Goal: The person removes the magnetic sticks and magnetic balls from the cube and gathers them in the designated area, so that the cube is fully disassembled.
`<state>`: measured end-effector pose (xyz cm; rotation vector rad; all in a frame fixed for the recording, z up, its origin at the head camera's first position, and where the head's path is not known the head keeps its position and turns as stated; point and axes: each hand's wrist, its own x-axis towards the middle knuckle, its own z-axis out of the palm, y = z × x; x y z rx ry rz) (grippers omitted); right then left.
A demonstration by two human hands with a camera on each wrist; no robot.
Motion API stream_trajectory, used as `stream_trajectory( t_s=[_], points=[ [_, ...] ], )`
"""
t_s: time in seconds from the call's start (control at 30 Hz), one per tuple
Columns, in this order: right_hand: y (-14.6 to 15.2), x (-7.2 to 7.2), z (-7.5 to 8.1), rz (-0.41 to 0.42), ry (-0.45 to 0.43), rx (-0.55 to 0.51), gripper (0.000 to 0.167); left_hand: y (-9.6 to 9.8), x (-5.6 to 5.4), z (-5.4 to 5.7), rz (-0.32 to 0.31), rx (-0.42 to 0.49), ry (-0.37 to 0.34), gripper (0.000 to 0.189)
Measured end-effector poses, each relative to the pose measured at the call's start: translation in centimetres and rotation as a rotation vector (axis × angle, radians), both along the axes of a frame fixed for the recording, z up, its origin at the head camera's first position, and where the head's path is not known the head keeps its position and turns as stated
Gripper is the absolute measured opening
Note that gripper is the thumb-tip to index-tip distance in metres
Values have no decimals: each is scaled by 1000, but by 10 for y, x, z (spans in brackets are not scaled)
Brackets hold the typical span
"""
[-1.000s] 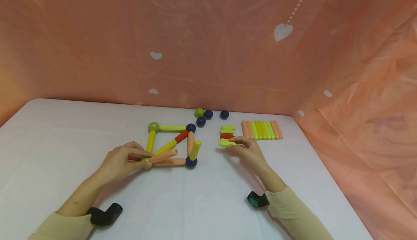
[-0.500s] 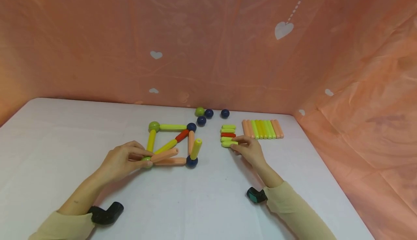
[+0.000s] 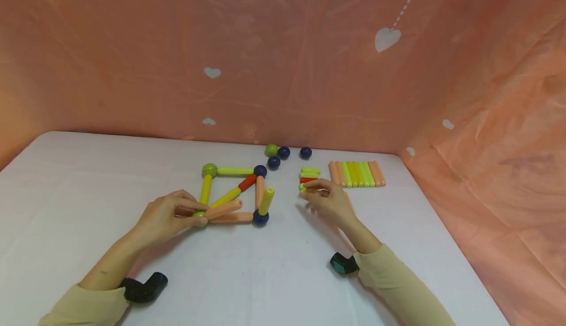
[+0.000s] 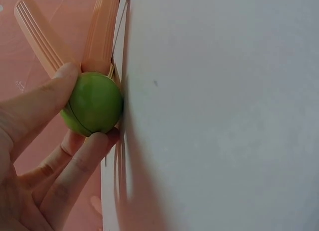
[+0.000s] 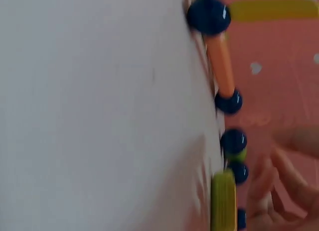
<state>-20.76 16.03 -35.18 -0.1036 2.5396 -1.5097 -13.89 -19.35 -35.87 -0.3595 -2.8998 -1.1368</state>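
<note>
My left hand [image 3: 172, 213] pinches a green ball [image 4: 94, 104] between thumb and fingers. It is the near-left corner of a flat frame of sticks and balls. From that ball a peach stick [image 3: 224, 209] tilts upward, beside another peach stick [image 3: 232, 218] forming the frame's near side. A yellow and red diagonal [image 3: 226, 197] crosses inside, and a yellow stick [image 3: 267, 200] stands up from the near-right blue ball [image 3: 260, 217]. My right hand [image 3: 329, 203] hovers just over a column of short sticks, fingers bent loosely with nothing between them. A short red stick [image 3: 308, 180] shows beyond the fingertips.
Behind the frame lie a loose green ball [image 3: 271, 150] and several blue balls [image 3: 305, 153]. A row of long peach, green and yellow sticks [image 3: 357, 174] lies at the right. An orange cloth [image 3: 265, 70] hangs behind the white table [image 3: 132, 159].
My right hand set a short light green stick down at the near end of the column, let go and rose slightly. The left hand keeps its hold on the green ball.
</note>
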Motion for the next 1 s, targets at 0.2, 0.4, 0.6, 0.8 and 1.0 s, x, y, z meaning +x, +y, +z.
stream_trajectory(
  t_s=[0.2,0.4,0.6,0.8,1.0],
  points=[
    [-22,12,4,248,-63,-166,40,-1,0,0,1,6,-8,27],
    [-45,19,2,416,30,-99,38,0,0,0,-3,4,-4,26],
    [-62,22,0,453,177,29,29,0,0,0,-3,5,-9,27],
    [-68,27,0,441,330,152,19,1,0,0,-1,-3,0,26],
    [-66,28,0,353,265,170,19,1,0,-1,1,-3,5,26]
  ],
)
